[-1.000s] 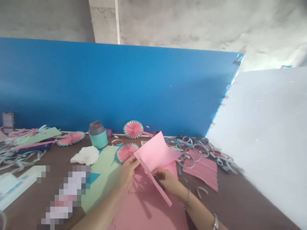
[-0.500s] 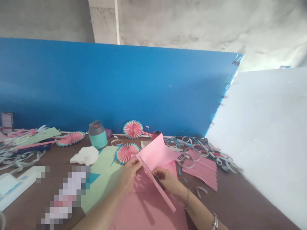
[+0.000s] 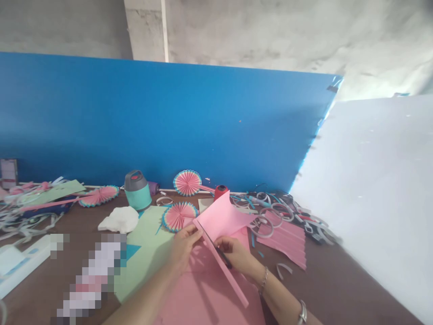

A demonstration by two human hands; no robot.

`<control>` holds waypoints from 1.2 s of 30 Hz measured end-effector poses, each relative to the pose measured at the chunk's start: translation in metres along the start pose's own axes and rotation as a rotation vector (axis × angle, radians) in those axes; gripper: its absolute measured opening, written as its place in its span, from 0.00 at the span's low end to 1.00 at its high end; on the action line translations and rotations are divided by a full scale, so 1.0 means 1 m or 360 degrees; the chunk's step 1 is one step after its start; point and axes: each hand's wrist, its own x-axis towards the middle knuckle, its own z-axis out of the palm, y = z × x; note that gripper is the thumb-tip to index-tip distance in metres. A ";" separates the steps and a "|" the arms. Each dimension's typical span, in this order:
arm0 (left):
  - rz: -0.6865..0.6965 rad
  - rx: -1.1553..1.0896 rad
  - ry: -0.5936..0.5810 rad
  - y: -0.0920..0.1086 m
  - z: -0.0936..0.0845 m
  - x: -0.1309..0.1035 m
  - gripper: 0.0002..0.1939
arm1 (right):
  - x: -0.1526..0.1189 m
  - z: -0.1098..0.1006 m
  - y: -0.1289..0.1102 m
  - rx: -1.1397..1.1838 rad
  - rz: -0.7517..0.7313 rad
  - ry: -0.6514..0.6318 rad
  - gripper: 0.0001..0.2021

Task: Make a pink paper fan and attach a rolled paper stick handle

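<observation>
Our left fingers (image 3: pixel 196 236) are pinching the far end of the pink sheet (image 3: pixel 219 216); our right fingers (image 3: pixel 227 243) are curling round the dark scissors (image 3: pixel 223 258), blades lying along the narrow edge strip (image 3: pixel 237 288). Handle gap: can't tell. We should be steering parallel to the edge, holding the sheet taut, left thumb clear of the tips. Under our fingers, more pink paper (image 3: pixel 216 302) is covering the desk (image 3: pixel 324 284); to their left, green paper (image 3: pixel 138 262).

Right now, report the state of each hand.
Left hand: closed, pinching the pink paper.
Right hand: closed, holding the dark-handled scissors.
</observation>
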 end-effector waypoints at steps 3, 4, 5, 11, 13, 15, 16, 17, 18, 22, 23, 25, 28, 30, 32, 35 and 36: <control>0.0000 0.0044 -0.0049 -0.001 0.000 0.000 0.14 | 0.005 0.000 0.004 -0.0014 -0.0013 0.0039 0.10; -0.0013 0.0058 -0.0063 -0.001 0.001 0.000 0.14 | 0.007 0.000 0.006 -0.0014 -0.0025 0.0050 0.11; -0.0030 0.0069 -0.0070 -0.001 0.002 -0.001 0.14 | 0.008 0.000 0.008 -0.0018 -0.0039 0.0055 0.11; -0.0078 0.0053 -0.0158 0.000 0.008 -0.005 0.11 | 0.009 -0.001 0.008 -0.0053 -0.0032 0.0110 0.13; -0.0082 0.0036 -0.0170 0.001 0.007 -0.004 0.10 | 0.007 0.000 0.005 -0.0046 -0.0013 0.0191 0.15; -0.0070 0.0018 -0.0049 0.002 0.002 0.000 0.09 | 0.006 -0.002 0.002 -0.0040 0.0000 0.0326 0.21; -0.0060 -0.0005 0.0056 0.002 0.000 0.002 0.09 | 0.005 -0.003 0.000 -0.0040 0.0009 0.0411 0.25; -0.0048 -0.0036 0.0164 0.002 -0.004 0.004 0.10 | 0.004 -0.006 -0.002 -0.0042 0.0014 0.0508 0.30; -0.0036 -0.0073 0.0258 0.002 -0.007 0.006 0.10 | 0.003 -0.010 -0.005 -0.0043 0.0006 0.0625 0.34; -0.0004 -0.0169 0.0466 0.001 -0.014 0.012 0.13 | 0.001 -0.032 -0.015 -0.0051 -0.0324 0.1298 0.35; -0.0006 -0.0180 0.0496 0.001 -0.014 0.012 0.14 | 0.000 -0.037 -0.017 -0.0098 -0.0447 0.1455 0.34; -0.0022 -0.0194 0.0536 0.001 -0.014 0.013 0.15 | -0.004 -0.046 -0.021 -0.0330 -0.0638 0.1697 0.30; -0.0044 -0.0190 0.0560 0.001 -0.014 0.012 0.17 | -0.013 -0.048 -0.025 -0.0807 -0.0922 0.1850 0.17; -0.0047 -0.0187 0.0561 0.000 -0.015 0.013 0.18 | -0.019 -0.044 -0.027 -0.1017 -0.1176 0.1871 0.12; -0.0060 -0.0181 0.0557 -0.001 -0.015 0.013 0.19 | -0.023 -0.041 -0.029 -0.1146 -0.1284 0.1856 0.12; -0.0089 -0.0177 0.0491 -0.001 -0.013 0.012 0.18 | -0.021 -0.044 -0.029 -0.1396 -0.0888 0.1591 0.09; -0.0097 -0.0180 0.0456 0.000 -0.011 0.011 0.17 | -0.019 -0.046 -0.027 -0.1506 -0.0690 0.1449 0.07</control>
